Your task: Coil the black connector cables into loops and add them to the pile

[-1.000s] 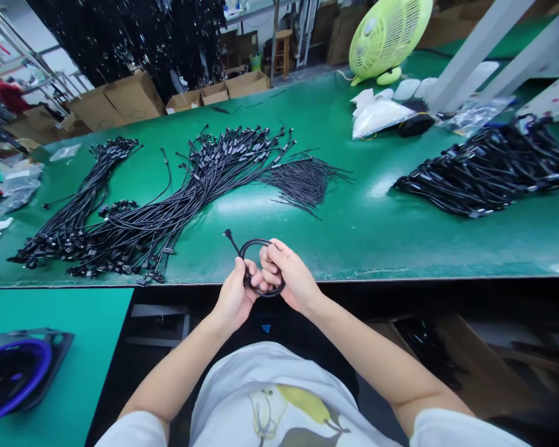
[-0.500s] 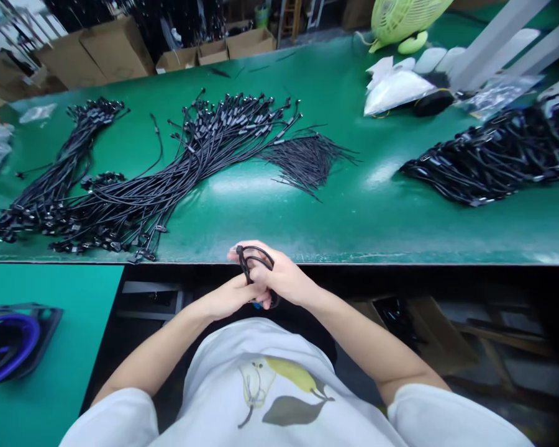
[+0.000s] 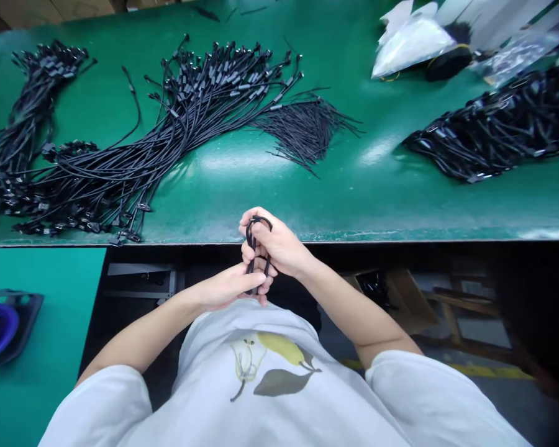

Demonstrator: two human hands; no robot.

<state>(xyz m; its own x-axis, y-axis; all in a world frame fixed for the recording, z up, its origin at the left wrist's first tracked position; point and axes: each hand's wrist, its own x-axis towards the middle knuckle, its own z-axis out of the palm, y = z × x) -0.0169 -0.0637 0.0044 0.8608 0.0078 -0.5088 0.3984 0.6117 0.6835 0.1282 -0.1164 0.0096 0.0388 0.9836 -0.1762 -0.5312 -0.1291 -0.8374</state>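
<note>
A black cable [image 3: 253,248] is coiled into a narrow, long loop in front of my body, by the table's front edge. My right hand [image 3: 279,245] grips the upper end of the coil, thumb pressed on it. Lower down, my left hand [image 3: 235,284] pinches the coil's bottom end between thumb and fingers. The fingers partly cover the coil, and its plugs cannot be made out. On the green table beyond lies a large bundle of black cables [image 3: 168,146] with plugs at both ends. Beside that bundle is a pile of short thin black ties [image 3: 302,130].
Another cable bundle [image 3: 32,105] lies at the far left. To the right sits a heap of coiled black cables [image 3: 494,133], with a white plastic bag [image 3: 410,43] behind it. A purple-rimmed round object [image 3: 0,329] rests on the lower green table [image 3: 51,403].
The coil has been drawn into a longer, narrower loop, with my left hand now at its lower end and my right at the top. The view has tilted downward.
</note>
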